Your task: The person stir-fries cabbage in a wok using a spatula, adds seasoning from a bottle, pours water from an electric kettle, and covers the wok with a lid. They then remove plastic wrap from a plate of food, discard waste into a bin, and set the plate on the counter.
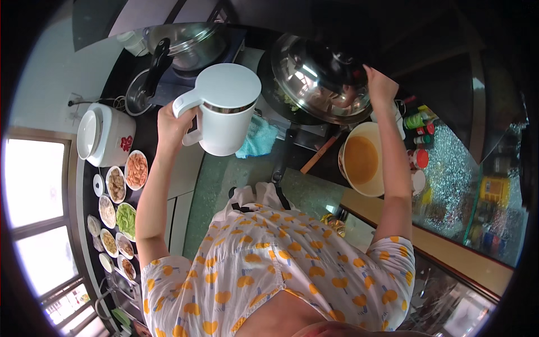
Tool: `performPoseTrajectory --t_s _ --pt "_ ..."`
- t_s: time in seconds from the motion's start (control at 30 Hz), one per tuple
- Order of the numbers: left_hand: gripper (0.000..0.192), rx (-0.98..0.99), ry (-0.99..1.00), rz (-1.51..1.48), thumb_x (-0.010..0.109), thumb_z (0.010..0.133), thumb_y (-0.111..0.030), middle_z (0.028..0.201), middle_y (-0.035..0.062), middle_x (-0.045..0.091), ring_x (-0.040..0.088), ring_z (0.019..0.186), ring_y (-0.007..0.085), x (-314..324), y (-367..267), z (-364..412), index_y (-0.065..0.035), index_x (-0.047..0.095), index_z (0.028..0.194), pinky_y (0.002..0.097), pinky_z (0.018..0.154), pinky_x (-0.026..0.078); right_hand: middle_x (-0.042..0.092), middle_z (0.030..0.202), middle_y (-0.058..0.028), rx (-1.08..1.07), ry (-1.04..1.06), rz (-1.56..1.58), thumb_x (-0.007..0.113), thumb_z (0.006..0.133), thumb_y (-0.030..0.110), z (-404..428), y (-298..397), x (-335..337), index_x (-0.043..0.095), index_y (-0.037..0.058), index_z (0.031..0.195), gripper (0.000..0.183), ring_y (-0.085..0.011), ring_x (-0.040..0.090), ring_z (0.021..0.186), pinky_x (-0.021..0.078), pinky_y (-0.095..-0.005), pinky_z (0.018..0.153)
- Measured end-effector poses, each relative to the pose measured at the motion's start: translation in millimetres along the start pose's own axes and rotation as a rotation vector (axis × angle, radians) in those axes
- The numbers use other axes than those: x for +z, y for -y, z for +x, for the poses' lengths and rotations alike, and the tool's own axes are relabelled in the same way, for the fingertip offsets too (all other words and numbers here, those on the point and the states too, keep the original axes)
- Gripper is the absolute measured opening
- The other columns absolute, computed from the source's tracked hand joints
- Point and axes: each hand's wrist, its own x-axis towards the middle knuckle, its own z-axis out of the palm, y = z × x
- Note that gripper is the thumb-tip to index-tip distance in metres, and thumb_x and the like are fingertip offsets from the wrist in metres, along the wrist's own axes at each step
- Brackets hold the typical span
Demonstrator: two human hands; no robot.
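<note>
My left hand [170,128] grips the handle of a white lidded jug [227,128], which is held up in front of the stove. A dark band shows just below the jug's lid. With my right hand [382,86] I hold the edge of a shiny domed steel wok lid [294,84], tilted above a dark wok [269,105]. Some pale green food [291,103] is visible inside the wok; the lid hides most of its contents. The wok's long handle [284,156] points toward me. Below my right forearm stands a cream tub [364,191] of orange-brown liquid.
A teal cloth [257,137] hangs at the counter edge. A wooden handle [318,155] juts out beside the tub. At left are a lidded steel pot [193,54], a white appliance [111,139] and several food dishes, including shrimp [136,168]. Seasoning jars [418,159] line the right.
</note>
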Motion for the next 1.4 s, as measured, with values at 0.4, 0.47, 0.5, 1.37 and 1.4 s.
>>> performPoseTrajectory --t_s 0.4,0.47,0.5,1.37,1.4 --pt "0.022 0.086 -0.628 -0.226 0.065 0.081 -0.002 0.070 -0.0018 0.054 0.036 0.048 0.0003 -122.8 34.9 -140.7 0.0030 0.060 0.102 0.0175 0.042 0.022 0.055 0.103 -0.0056 -0.137 0.020 0.071 0.071 0.075 0.021 -25.0 76.5 7.5 0.060 0.0190 0.120 0.047 -0.0250 0.054 0.099 0.0463 -0.0381 0.085" --pt "0.019 0.112 -0.700 -0.232 0.066 0.081 -0.001 0.066 -0.0024 0.054 0.035 0.046 0.0004 -145.9 43.3 -163.4 0.0033 0.061 0.098 0.0181 0.042 0.022 0.055 0.102 -0.0056 -0.138 0.008 0.058 0.072 0.074 0.020 -23.3 78.7 8.4 0.060 0.0192 0.121 0.049 -0.0244 0.054 0.097 0.0465 -0.0381 0.085" --pt "0.016 0.134 -0.733 -0.248 0.066 0.080 -0.001 0.064 -0.0025 0.053 0.034 0.045 0.0005 -161.3 51.0 -176.3 0.0033 0.062 0.096 0.0184 0.042 0.022 0.055 0.102 -0.0056 -0.146 0.004 0.069 0.072 0.074 0.020 -21.1 82.0 8.5 0.060 0.0192 0.121 0.049 -0.0244 0.054 0.097 0.0465 -0.0381 0.085" --pt "0.012 0.503 -1.486 -0.093 0.068 0.080 -0.004 0.068 -0.0020 0.059 0.045 0.051 0.0028 -569.5 65.3 -296.2 -0.0012 0.067 0.092 0.0187 0.046 0.031 0.049 0.128 -0.0164 -0.029 0.404 0.491 0.052 0.094 0.017 -39.1 262.1 -153.3 0.054 0.0072 0.126 0.033 -0.0304 0.052 0.114 0.0447 -0.0389 0.093" --pt "0.012 0.503 -1.466 -0.095 0.068 0.080 -0.005 0.068 -0.0019 0.060 0.046 0.052 0.0031 -601.8 78.9 -288.1 -0.0016 0.067 0.091 0.0191 0.046 0.032 0.050 0.126 -0.0156 0.022 0.527 0.607 0.052 0.094 0.014 -42.1 286.6 -165.0 0.054 0.0054 0.125 0.032 -0.0292 0.053 0.113 0.0448 -0.0380 0.093"
